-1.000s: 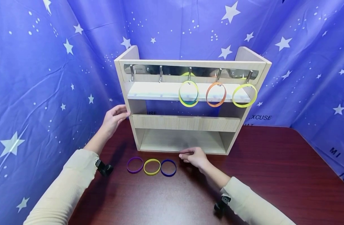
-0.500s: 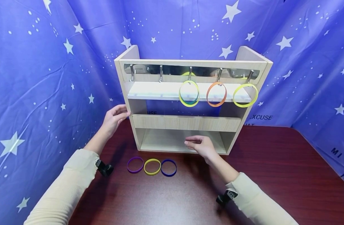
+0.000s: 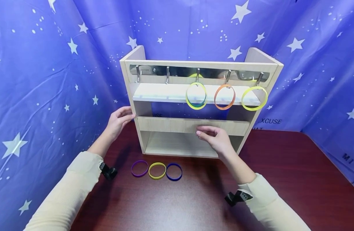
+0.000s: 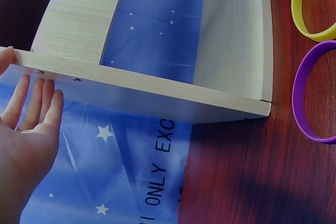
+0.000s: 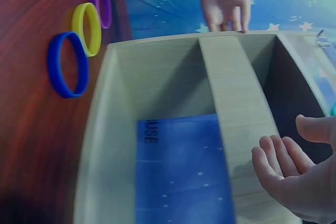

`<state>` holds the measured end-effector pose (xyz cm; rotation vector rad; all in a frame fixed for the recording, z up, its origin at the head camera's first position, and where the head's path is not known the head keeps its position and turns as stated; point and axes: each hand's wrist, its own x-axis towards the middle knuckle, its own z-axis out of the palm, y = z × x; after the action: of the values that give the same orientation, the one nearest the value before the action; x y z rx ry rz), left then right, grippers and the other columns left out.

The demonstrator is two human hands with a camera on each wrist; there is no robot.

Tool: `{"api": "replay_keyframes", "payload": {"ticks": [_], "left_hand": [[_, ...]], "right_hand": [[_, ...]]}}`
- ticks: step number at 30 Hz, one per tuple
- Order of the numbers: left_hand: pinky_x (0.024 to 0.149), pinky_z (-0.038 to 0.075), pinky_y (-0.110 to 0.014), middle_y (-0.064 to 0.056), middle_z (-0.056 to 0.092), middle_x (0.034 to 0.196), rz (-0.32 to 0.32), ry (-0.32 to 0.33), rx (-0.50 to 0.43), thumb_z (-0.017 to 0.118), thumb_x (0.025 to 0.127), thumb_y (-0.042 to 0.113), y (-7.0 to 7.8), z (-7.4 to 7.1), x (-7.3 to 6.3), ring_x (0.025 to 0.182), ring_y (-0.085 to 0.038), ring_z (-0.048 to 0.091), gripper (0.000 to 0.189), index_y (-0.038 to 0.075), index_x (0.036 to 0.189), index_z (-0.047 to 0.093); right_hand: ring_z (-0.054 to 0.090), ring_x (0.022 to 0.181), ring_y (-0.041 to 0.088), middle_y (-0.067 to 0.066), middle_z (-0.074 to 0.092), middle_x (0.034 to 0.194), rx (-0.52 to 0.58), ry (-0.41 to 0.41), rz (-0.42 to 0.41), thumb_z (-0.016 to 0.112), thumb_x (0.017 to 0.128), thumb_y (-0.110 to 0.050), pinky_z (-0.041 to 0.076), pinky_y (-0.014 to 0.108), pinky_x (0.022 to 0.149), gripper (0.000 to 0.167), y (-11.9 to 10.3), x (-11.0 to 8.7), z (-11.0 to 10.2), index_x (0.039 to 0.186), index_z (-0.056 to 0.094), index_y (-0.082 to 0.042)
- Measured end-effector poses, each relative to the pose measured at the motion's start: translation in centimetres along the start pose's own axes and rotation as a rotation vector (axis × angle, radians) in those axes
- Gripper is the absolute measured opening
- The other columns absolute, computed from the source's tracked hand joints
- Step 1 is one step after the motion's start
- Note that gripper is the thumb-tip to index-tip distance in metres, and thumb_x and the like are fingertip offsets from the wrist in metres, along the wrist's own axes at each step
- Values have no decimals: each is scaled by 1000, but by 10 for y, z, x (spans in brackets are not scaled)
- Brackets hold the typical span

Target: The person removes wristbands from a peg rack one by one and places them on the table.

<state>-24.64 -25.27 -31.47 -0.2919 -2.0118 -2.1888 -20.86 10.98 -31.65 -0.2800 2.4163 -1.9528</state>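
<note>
My left hand (image 3: pixel 118 121) touches the left side panel of a pale wooden rack (image 3: pixel 191 124); in the left wrist view its straight fingers (image 4: pixel 37 100) lie against the outer face, thumb at the front edge. Holding nothing, my right hand (image 3: pixel 218 139) is raised in front of the rack's middle board, its fingers (image 5: pixel 281 156) loosely bent. Three silicone wristbands lie in a row on the table: purple (image 3: pixel 139 176), yellow (image 3: pixel 157 178) and blue (image 3: pixel 174 179). From the rack's metal hooks hang a yellow band (image 3: pixel 196 108) with a teal one (image 3: pixel 198 105), an orange band (image 3: pixel 215 97) and another yellow band (image 3: pixel 250 109).
A metal strip (image 3: pixel 182 71) with several hooks (image 3: pixel 167 75) runs across the rack's top, above a white shelf (image 3: pixel 162 91). The rack stands on a dark red wooden table (image 3: pixel 284 166). Blue star-printed curtains (image 3: pixel 64 70) enclose the back and sides.
My right hand has risen from the table by the rack's base to the height of the middle board, moving slightly right. My left hand and the bands stay put.
</note>
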Motion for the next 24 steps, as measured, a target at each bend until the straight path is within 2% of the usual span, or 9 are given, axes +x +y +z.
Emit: {"api": "replay_keyframes", "payload": {"ticks": [6, 10, 16, 24], "left_hand": [[84, 50, -12, 14, 66, 92, -6, 7, 12, 57, 89, -1, 2, 2, 0, 90, 0, 62, 24, 19, 101, 60], [84, 51, -12, 14, 66, 92, -2, 12, 9, 57, 89, -1, 1, 1, 0, 90, 0, 62, 25, 21, 100, 61], [84, 51, -13, 13, 66, 92, 10, 10, 2, 57, 89, -3, 1, 1, 2, 91, 0, 61, 28, 23, 97, 63], [84, 51, -13, 13, 66, 91, -3, 23, -5, 56, 89, -3, 0, 1, 1, 90, 1, 61, 28, 23, 97, 62]], "right_hand": [[66, 78, -7, -25, 69, 81, 19, 39, -98, 68, 88, -11, 54, 12, 77, 36, -19, -3, -3, 119, 63, 7], [65, 78, -9, -29, 68, 80, 18, 78, -176, 69, 88, -11, 52, 11, 73, 35, -31, -5, -4, 117, 64, 7], [66, 81, -9, -28, 69, 83, 40, 130, -292, 69, 87, -7, 52, 9, 72, 31, -43, -5, -7, 113, 65, 9], [68, 84, -7, -24, 71, 87, 95, 185, -359, 70, 86, -6, 54, 10, 76, 33, -53, -4, -8, 114, 64, 9]]}}
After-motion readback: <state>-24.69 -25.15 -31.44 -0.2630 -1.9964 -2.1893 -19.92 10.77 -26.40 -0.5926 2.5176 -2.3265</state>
